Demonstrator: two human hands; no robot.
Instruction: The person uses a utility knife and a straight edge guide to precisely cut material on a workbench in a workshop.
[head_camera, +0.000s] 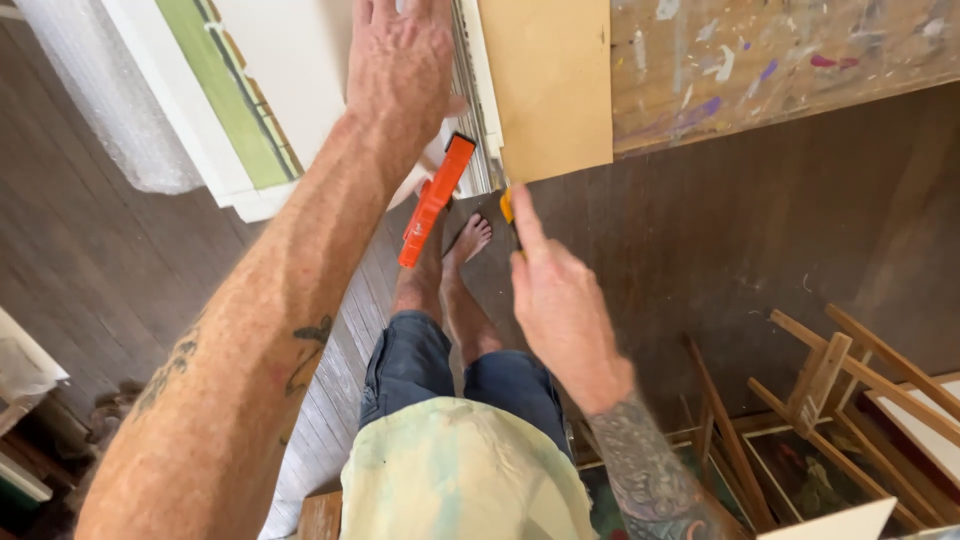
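My left hand (400, 60) lies flat, palm down, on a white panel (300, 70) at the top of the view, and holds nothing. Just below its wrist an orange clamp (435, 200) hangs at a slant from the panel's lower edge. My right hand (560, 300) pinches a small orange-yellow tool (508, 205); only its end shows past the fingers, and I cannot tell its kind. That end sits at the lower left corner of a plain brown board (545, 80), which lies right beside the white panel.
A paint-splattered wooden top (780, 60) runs to the right of the brown board. Bubble wrap (100, 90) lies at the upper left. My bare feet (465, 245) stand on a dark plank floor (700, 250). Wooden easels and framed paintings (840, 400) crowd the lower right.
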